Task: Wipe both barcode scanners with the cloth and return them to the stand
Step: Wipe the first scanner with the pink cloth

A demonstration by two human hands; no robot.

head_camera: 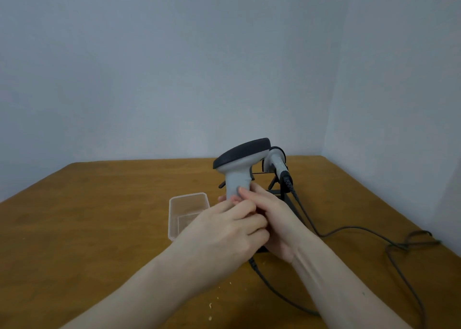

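A: While both hands meet at mid-table, where is the near scanner [240,165]?

B: Held upright above the table [99,216], dark head up. Right hand [272,218] wraps its grey handle from the right; left hand [224,228] has fingers curled against the handle's lower end (what it pinches there, cannot tell).

A: Second scanner [274,161]?

B: Seated on the black stand [279,189], just behind, cables [361,231] trailing right.

A: Anything else?

B: Clear plastic tray [174,218], left of the hands.
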